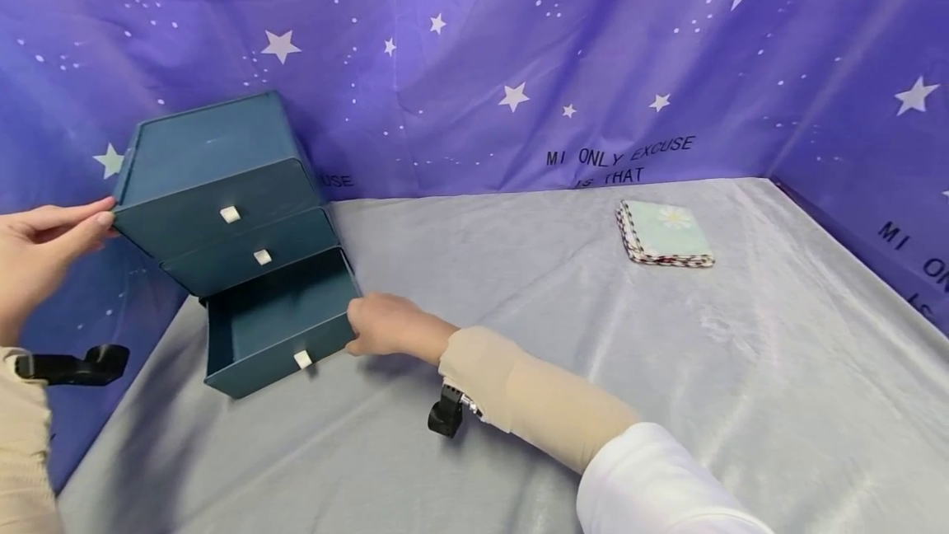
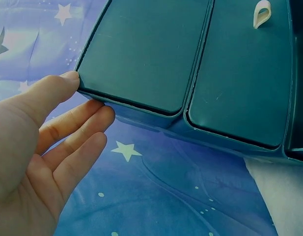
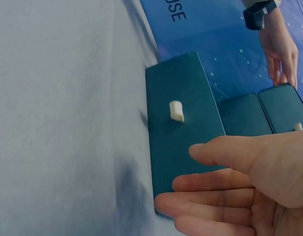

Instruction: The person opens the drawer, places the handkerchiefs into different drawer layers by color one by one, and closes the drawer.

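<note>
A dark blue three-drawer box [image 1: 215, 147] stands tilted at the left. Its bottom drawer [image 1: 270, 357] is pulled out, with a bare interior and a small white pull tab [image 1: 302, 359]. My left hand [image 1: 33, 258] touches the box's upper left front corner with thumb and fingertips, the fingers fairly straight. In the left wrist view, the thumb [image 2: 63, 88] lies at the edge of the top drawer front. At the right front corner of the bottom drawer is my right hand [image 1: 389, 326]. Its fingers [image 3: 210, 204] are extended in the right wrist view, the thumb over the drawer front.
A folded pale green cloth [image 1: 667, 233] with a flower and checked edging lies at the back right. Grey velvety fabric [image 1: 519, 287] covers the table. A purple star-printed curtain [image 1: 460, 64] hangs behind and at the sides.
</note>
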Demonstrator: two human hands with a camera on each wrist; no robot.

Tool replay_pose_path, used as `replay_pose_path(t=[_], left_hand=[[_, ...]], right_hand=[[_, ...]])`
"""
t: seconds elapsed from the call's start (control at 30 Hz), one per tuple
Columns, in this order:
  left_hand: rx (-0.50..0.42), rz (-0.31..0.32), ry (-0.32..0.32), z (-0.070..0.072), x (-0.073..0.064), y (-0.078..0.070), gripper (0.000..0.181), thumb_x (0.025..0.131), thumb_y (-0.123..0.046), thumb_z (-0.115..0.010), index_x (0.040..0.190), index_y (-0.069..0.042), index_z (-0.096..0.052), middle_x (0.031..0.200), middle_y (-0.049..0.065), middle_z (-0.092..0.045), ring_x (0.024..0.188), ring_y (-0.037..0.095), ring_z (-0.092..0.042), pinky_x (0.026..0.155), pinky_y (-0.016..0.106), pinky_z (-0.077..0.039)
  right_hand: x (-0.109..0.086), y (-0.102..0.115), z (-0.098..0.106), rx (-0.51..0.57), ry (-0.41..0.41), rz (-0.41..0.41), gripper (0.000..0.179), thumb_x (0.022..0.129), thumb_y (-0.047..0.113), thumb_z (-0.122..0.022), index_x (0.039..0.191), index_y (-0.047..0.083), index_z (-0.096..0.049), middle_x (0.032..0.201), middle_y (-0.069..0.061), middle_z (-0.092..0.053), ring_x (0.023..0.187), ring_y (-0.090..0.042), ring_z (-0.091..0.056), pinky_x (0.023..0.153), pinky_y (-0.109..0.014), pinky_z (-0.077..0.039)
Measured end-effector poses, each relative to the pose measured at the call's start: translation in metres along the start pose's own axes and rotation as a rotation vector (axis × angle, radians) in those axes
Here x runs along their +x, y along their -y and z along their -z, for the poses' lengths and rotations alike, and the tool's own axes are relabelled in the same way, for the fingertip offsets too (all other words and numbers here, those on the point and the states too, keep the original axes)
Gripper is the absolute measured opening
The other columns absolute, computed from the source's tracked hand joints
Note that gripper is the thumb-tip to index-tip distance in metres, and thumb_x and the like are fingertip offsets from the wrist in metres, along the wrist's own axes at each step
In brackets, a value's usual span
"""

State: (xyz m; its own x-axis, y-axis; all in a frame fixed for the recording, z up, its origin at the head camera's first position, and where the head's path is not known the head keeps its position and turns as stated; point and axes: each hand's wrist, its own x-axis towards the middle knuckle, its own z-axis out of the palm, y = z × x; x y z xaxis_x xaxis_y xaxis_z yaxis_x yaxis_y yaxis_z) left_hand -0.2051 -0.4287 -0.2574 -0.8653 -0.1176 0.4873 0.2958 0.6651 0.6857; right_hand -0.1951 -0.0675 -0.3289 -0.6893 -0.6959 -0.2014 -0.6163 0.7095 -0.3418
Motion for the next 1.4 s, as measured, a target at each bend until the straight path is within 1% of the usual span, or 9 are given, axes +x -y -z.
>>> replay_pose_path(t=[0.07, 0.2, 0.3, 0.37, 0.5, 0.73, 1.07, 1.2, 1.4], left_hand=[[0.012, -0.032, -0.007, 0.001, -0.001, 0.006, 0.03, 0.088, -0.007, -0.06, 0.117, 0.0, -0.062, 0.084, -0.023, -0.06, 0.069, -0.012, -0.058, 0.063, 0.004, -0.042], [0.056, -0.018, -0.012, -0.004, -0.005, -0.006, 0.031, 0.088, -0.008, -0.06, 0.118, 0.0, -0.062, 0.085, -0.027, -0.057, 0.07, -0.014, -0.057, 0.064, 0.002, -0.041], [0.05, 0.003, -0.013, -0.006, -0.007, -0.015, 0.03, 0.089, -0.008, -0.06, 0.118, -0.003, -0.062, 0.085, -0.027, -0.057, 0.068, -0.014, -0.056, 0.064, 0.002, -0.04], [0.03, -0.011, -0.022, -0.004, -0.007, -0.015, 0.029, 0.089, -0.007, -0.06, 0.117, -0.005, -0.063, 0.083, -0.026, -0.058, 0.067, -0.014, -0.057, 0.063, 0.002, -0.041], [0.009, -0.039, -0.03, 0.002, -0.004, 0.002, 0.029, 0.089, -0.005, -0.059, 0.117, -0.003, -0.063, 0.082, -0.024, -0.06, 0.068, -0.012, -0.058, 0.064, 0.003, -0.041], [0.009, -0.14, -0.061, 0.005, 0.006, 0.035, 0.028, 0.087, 0.0, -0.061, 0.114, 0.007, -0.061, 0.082, -0.025, -0.061, 0.071, -0.011, -0.059, 0.063, 0.004, -0.042], [0.054, -0.13, -0.017, 0.008, 0.009, 0.052, 0.03, 0.09, -0.005, -0.057, 0.12, 0.002, -0.059, 0.082, -0.033, -0.057, 0.073, -0.017, -0.056, 0.064, 0.001, -0.04], [0.068, -0.134, 0.006, 0.011, 0.008, 0.056, 0.031, 0.092, -0.005, -0.054, 0.122, 0.0, -0.058, 0.084, -0.034, -0.056, 0.075, -0.018, -0.054, 0.065, 0.001, -0.039], [0.075, -0.133, -0.001, 0.008, 0.013, 0.064, 0.03, 0.092, -0.007, -0.055, 0.121, -0.001, -0.059, 0.083, -0.035, -0.056, 0.074, -0.018, -0.055, 0.064, 0.001, -0.039]], right_hand=[[-0.003, -0.006, 0.001, 0.016, -0.001, 0.002, 0.048, 0.085, 0.027, -0.064, 0.05, 0.015, -0.035, 0.047, 0.006, -0.027, 0.044, -0.007, -0.025, 0.044, -0.021, -0.027], [-0.011, -0.021, 0.003, 0.06, -0.014, -0.024, 0.053, 0.085, 0.026, -0.065, 0.047, 0.015, -0.03, 0.046, 0.006, -0.02, 0.042, -0.007, -0.016, 0.041, -0.021, -0.019], [-0.015, -0.033, 0.007, 0.072, -0.036, -0.043, 0.048, 0.084, 0.027, -0.067, 0.047, 0.016, -0.038, 0.045, 0.008, -0.029, 0.042, -0.006, -0.024, 0.041, -0.02, -0.025], [-0.018, -0.04, 0.01, 0.081, -0.035, -0.055, 0.045, 0.084, 0.027, -0.067, 0.049, 0.016, -0.042, 0.047, 0.007, -0.033, 0.044, -0.007, -0.027, 0.043, -0.021, -0.03], [-0.024, -0.055, 0.014, 0.085, -0.032, -0.088, 0.038, 0.084, 0.027, -0.067, 0.052, 0.014, -0.05, 0.049, 0.006, -0.041, 0.046, -0.009, -0.033, 0.048, -0.023, -0.036], [-0.04, -0.082, 0.021, 0.095, -0.029, -0.152, 0.023, 0.084, 0.027, -0.067, 0.068, 0.011, -0.066, 0.061, 0.004, -0.059, 0.053, -0.01, -0.05, 0.057, -0.025, -0.044], [-0.064, -0.114, 0.03, 0.107, -0.026, -0.214, 0.023, 0.086, 0.026, -0.065, 0.074, 0.008, -0.071, 0.063, -0.003, -0.065, 0.051, -0.01, -0.053, 0.06, -0.026, -0.045], [-0.072, -0.125, 0.034, 0.103, -0.034, -0.225, 0.023, 0.086, 0.025, -0.065, 0.074, 0.006, -0.072, 0.063, -0.005, -0.066, 0.048, -0.008, -0.051, 0.056, -0.024, -0.043], [-0.084, -0.145, 0.036, 0.12, -0.042, -0.262, 0.026, 0.087, 0.023, -0.063, 0.071, 0.005, -0.073, 0.062, -0.007, -0.065, 0.045, -0.008, -0.046, 0.051, -0.023, -0.039]])
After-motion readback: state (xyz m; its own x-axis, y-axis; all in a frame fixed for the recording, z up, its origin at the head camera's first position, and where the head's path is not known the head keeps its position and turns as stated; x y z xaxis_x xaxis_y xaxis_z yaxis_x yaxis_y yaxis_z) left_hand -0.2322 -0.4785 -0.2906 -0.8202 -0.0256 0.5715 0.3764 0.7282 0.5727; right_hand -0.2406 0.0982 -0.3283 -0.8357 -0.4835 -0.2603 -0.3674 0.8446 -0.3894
